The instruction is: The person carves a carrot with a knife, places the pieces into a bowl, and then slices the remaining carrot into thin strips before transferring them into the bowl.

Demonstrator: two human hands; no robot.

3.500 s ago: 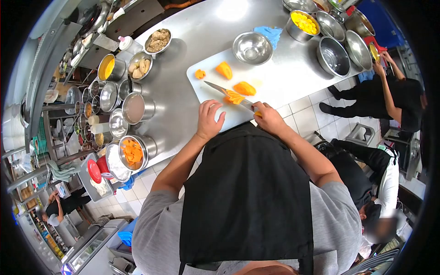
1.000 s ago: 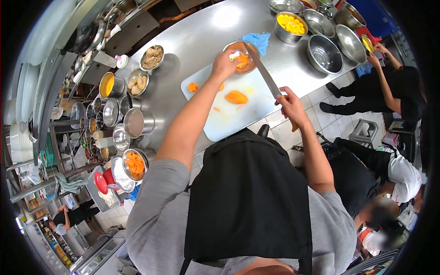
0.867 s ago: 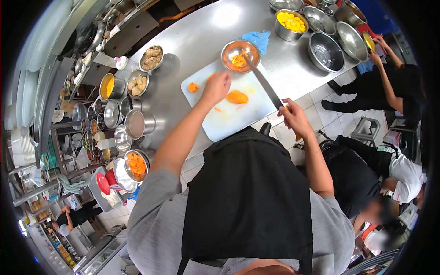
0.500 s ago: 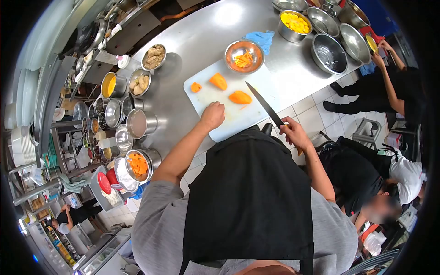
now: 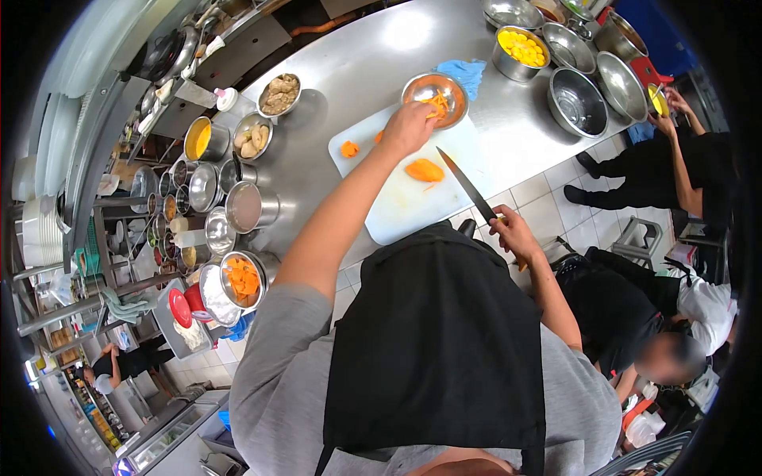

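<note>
My right hand [image 5: 514, 236] grips a long kitchen knife [image 5: 466, 186] by its handle; the blade points up and left over the right edge of the white cutting board [image 5: 389, 214]. My left hand [image 5: 410, 127] is at the near rim of a metal bowl [image 5: 456, 89], fingers drawn together beside the carrot strips [image 5: 438, 103] in it. Whatever those fingers hold is hidden. A peeled carrot piece [image 5: 425, 170] lies on the board near the blade. A small carrot end [image 5: 349, 149] is at the board's left, and another piece is mostly covered by my left hand.
A blue cloth [image 5: 463, 78] lies behind the bowl. At right stand a pot of yellow slices [image 5: 521, 53] and a dark-looking metal bowl [image 5: 577, 103]. Bowls of food and a carrot pot [image 5: 241, 279] line the left. A co-worker in black [image 5: 659, 170] works at right.
My left hand has moved from the board's lower left, up and right to the bowl of strips, now covering a carrot piece. My right hand keeps the knife in nearly the same place.
</note>
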